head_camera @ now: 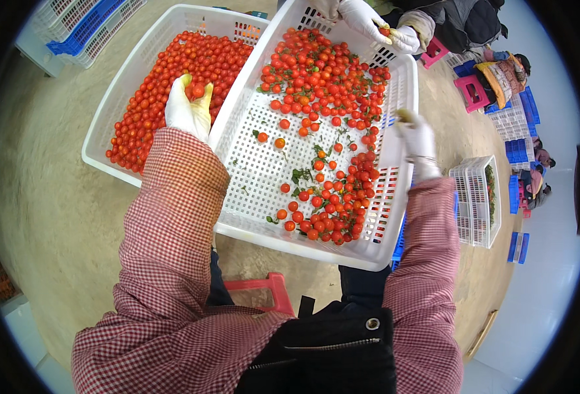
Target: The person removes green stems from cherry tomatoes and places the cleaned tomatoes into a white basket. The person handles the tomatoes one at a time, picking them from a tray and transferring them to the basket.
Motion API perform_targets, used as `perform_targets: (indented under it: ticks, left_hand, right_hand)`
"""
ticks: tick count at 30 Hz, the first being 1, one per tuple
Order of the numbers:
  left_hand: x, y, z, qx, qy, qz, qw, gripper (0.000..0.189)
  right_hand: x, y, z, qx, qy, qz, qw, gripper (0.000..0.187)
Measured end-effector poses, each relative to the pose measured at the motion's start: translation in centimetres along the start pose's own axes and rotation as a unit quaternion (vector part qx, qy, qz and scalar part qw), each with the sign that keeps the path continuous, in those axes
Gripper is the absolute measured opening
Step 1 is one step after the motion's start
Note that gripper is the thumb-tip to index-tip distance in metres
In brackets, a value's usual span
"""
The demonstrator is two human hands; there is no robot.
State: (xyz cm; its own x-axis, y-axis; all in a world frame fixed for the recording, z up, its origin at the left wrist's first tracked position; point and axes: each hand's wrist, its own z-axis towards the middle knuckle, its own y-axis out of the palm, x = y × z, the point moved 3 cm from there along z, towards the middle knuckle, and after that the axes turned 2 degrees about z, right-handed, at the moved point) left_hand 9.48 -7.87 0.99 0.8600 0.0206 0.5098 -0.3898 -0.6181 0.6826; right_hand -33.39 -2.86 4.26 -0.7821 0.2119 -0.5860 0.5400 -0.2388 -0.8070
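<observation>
White gloves with yellow fingertips cover both hands. My left hand (189, 109) is over the left white plastic crate (118, 103), which holds many cherry tomatoes (145, 106). A red tomato (198, 90) lies between its thumb and fingers. My right hand (417, 140), blurred, is at the right rim of the second white crate (297, 248); its fingers point left and whatever they may hold cannot be made out. In that crate lie cherry tomatoes (319, 64) with green stems and leaf bits (301, 175), gathered at the far end and along the right side.
Across the second crate, a co-worker's gloved hands (364, 19) hold a small tomato. A red plastic stool (277, 290) stands below me. White crates (472, 202) stand on the floor at right, and stacked crates (81, 34) at upper left. Other people sit along the right wall.
</observation>
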Motion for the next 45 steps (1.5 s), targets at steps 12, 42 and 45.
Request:
perform_targets:
  ticks: [12,42,45]
  left_hand:
    - [-7.2,1.4,-7.3,-0.304,-0.139,0.211,0.919,0.022]
    - [-9.7,-0.3,-6.3,-0.308,-0.383,0.175,0.853,0.034]
    - [-9.5,-0.3,-6.5,-0.296,-0.374,0.185,0.859,0.037]
  right_hand:
    - [-6.6,18.2,-3.9,-0.179,-0.289,-0.184,0.922,0.039]
    - [-12.0,10.0,-5.9,-0.397,0.088,0.614,0.677,0.033]
    - [-11.7,9.6,-5.2,-0.402,0.064,0.627,0.664,0.027]
